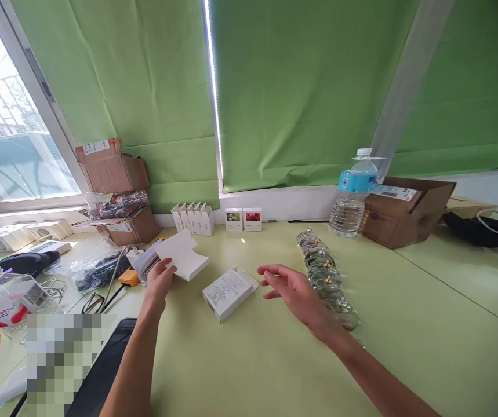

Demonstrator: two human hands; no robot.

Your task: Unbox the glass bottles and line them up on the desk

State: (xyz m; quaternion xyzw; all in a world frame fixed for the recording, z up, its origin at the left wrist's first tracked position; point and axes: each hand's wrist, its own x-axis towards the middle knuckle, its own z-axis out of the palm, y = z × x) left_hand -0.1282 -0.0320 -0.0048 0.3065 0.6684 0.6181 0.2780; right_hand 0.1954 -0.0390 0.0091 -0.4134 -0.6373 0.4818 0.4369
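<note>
My left hand [159, 284] grips a flattened white card box [181, 255], with a thin printed booklet or insert [144, 260] against it. My right hand [296, 295] hovers open above the pale green table [240, 370], fingers spread and holding nothing. Between my hands lies a white box [229, 294] with small printed text on its face, its flap slightly raised. Just beyond my right fingers stretches a line of clear packets with small gold ornaments [324, 278].
A water bottle [353, 194] and an open cardboard box [405, 211] stand at the back right. Several white boxes [192, 219] line the far edge. To the left lie a barcode scanner [29, 262], plastic bags, and a black tablet [105, 370] near the table's front.
</note>
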